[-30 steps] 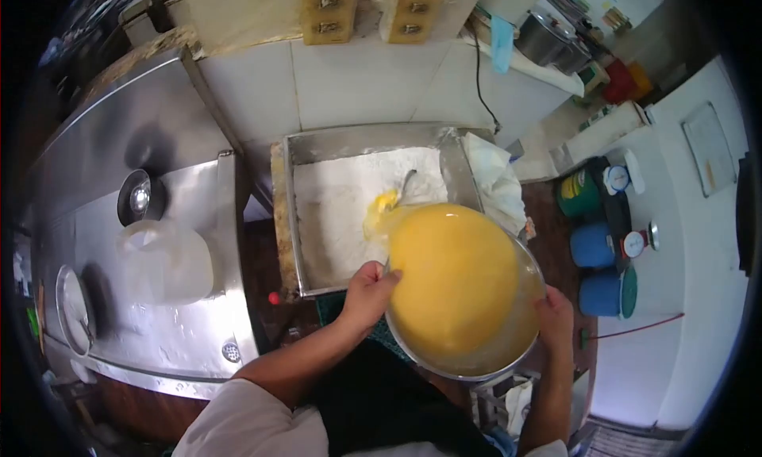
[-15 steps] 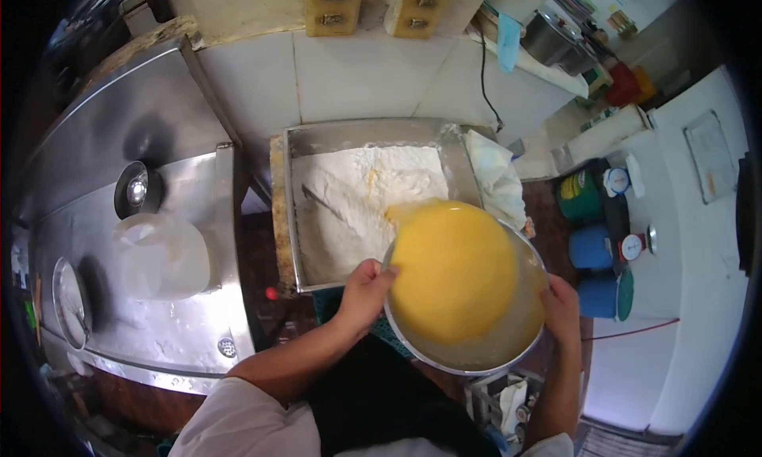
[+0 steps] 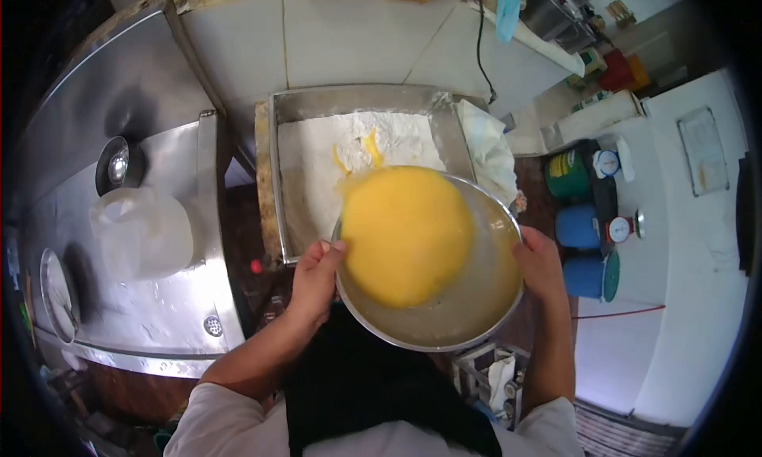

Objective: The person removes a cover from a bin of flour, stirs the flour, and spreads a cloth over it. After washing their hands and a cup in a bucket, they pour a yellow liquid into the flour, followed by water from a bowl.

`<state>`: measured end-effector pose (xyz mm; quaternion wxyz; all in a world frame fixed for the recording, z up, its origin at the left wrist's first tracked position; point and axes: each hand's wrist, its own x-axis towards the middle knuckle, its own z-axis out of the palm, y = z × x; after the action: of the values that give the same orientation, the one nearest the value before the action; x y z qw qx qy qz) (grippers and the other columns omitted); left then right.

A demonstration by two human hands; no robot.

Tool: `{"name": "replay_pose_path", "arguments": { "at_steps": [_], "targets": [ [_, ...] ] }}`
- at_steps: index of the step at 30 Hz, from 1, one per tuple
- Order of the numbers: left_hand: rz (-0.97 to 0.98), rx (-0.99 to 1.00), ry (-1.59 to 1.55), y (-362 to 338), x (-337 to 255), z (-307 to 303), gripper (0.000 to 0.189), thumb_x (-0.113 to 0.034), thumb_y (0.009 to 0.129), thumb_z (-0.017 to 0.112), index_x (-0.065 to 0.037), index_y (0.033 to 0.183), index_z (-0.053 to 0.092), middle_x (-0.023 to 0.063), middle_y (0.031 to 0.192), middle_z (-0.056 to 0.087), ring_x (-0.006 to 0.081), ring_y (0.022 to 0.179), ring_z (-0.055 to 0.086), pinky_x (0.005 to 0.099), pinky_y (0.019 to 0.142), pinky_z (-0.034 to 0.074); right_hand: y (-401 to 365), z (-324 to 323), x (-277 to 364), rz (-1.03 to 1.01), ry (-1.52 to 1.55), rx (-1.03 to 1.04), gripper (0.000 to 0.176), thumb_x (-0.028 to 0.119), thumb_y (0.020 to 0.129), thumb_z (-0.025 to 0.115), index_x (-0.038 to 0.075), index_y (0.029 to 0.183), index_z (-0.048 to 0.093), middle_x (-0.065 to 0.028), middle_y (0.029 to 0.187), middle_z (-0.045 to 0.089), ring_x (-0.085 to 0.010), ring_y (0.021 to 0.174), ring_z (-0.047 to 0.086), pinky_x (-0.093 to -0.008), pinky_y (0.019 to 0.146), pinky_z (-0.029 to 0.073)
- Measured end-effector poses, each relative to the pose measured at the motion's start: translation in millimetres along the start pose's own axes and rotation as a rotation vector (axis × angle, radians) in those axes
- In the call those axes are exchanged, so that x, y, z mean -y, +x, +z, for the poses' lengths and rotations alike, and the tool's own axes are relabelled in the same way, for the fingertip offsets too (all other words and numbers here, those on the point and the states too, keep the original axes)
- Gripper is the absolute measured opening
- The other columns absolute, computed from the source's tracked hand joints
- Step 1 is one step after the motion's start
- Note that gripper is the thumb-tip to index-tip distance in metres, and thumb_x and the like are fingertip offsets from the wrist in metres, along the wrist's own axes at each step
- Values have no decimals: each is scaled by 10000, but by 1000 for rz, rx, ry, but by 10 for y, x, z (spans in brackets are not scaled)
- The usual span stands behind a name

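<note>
A wide metal bowl (image 3: 444,330) of yellow liquid (image 3: 409,235) is tilted to the far left over the near edge of a metal trough (image 3: 357,100). My left hand (image 3: 316,278) grips the bowl's left rim, thumb on the edge. On the opposite side, my right hand (image 3: 542,263) is closed around the right rim. White flour (image 3: 313,151) fills the trough's bottom, with yellow streaks (image 3: 371,146) lying on it. At the bowl's far left lip the liquid looks blurred, and the bowl hides the trough's near right part.
To the left, a steel counter (image 3: 167,322) carries a translucent plastic jug (image 3: 151,239), a small metal bowl (image 3: 117,167) and a round pan (image 3: 59,298). A pale cloth (image 3: 488,144) hangs over the trough's right side. Blue containers (image 3: 577,227) and small scales (image 3: 619,230) stand at right.
The bowl and both hands have shifted left and up in view, and the bowl tilts further left. More yellow streaks show on the flour. The dark, thin object in the flour no longer shows.
</note>
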<state>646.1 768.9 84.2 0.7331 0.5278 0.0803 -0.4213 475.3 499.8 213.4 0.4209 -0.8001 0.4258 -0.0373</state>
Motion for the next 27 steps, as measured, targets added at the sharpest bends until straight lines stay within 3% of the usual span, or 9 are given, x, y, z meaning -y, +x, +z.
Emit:
{"name": "replay_pose_path", "arguments": {
  "at_steps": [3,10,15,22,27],
  "targets": [
    [-7,-4,-30,-26,16,-47,240,-304,945,545,-126,795,490,-26,580,517,59,386,414,198,342,305,81,6,-77,-95,-38,24,236,68,876,518,-26,1062,626,-29,835,643,-74,732,572,-245,654,459],
    [-76,16,-46,-64,-40,-17,236,-314,954,522,-115,830,492,-16,576,516,73,383,420,204,347,316,146,-55,-26,-89,-125,41,231,73,872,524,-37,1048,624,-39,865,650,-83,765,579,-248,685,466],
    [-148,20,-72,23,6,90,218,-303,945,480,-101,870,514,11,610,531,113,406,452,237,360,353,120,-213,59,18,-31,44,244,71,867,524,-46,1055,628,-39,880,652,-89,776,586,-247,698,473],
    [-271,181,-133,275,122,445,205,-278,959,473,-88,888,507,10,653,535,108,433,463,229,358,367,155,-595,134,52,-98,-27,249,61,863,512,-44,1056,629,-42,869,663,-102,749,599,-259,678,479],
    [-346,251,-146,377,175,725,213,-279,962,468,-83,885,502,24,672,540,111,457,486,232,377,411,172,-889,262,30,-309,-85,242,62,856,518,-39,1037,642,-62,847,673,-112,737,608,-263,667,477]
  ]
}}
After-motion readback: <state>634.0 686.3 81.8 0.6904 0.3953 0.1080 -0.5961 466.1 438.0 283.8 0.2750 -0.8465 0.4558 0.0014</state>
